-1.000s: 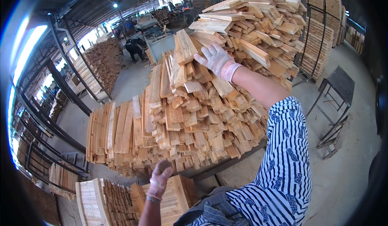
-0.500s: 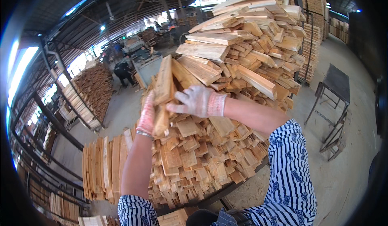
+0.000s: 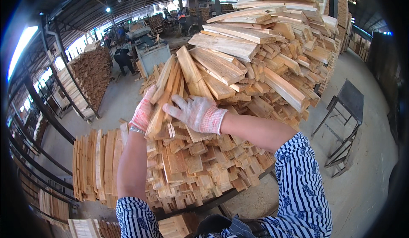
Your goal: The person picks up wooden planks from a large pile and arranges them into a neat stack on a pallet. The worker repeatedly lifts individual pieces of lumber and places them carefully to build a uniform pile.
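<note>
Several narrow wooden boards lean together at the left end of a heap, their near ends toward me. My left hand, in a white and pink knit glove, is closed on their left side; its fingertips are partly hidden behind the wood. From the right, my right hand, gloved alike, lies on the boards with its fingers stretched and spread apart. A wider wooden plank slants just beyond my right hand. Beneath both hands is a stack of short boards, end faces toward me.
A tall loose heap of boards rises at the far right of my hands. Upright boards line the left. A dark metal stand is on the right floor. Farther off are a grey machine, a stack and a person.
The raised board between my hands has come down among the leaning boards. My right hand has lowered onto them with its fingers spread, and my view has shifted a little.
</note>
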Tool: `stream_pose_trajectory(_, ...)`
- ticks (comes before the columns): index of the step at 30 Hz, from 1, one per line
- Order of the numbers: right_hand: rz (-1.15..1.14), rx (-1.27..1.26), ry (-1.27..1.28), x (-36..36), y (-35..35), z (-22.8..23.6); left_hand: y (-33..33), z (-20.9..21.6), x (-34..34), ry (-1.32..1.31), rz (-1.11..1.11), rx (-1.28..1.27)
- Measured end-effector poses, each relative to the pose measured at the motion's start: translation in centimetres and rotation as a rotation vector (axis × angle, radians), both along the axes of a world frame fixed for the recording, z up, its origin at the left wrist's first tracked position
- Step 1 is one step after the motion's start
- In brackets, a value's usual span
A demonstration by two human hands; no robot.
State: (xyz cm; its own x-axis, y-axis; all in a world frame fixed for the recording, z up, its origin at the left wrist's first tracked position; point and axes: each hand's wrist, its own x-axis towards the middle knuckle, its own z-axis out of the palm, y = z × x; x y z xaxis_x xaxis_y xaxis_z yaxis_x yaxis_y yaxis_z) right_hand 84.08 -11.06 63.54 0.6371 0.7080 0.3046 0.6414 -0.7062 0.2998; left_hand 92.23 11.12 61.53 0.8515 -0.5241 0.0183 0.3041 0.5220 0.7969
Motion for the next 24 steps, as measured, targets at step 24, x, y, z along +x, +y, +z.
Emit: stream_pose_trajectory(24,0.362,0.630,0.107,-14.4,-8.8,-2.6,-2.7,-5.1,-18.8,0.021,0.352,-0.238)
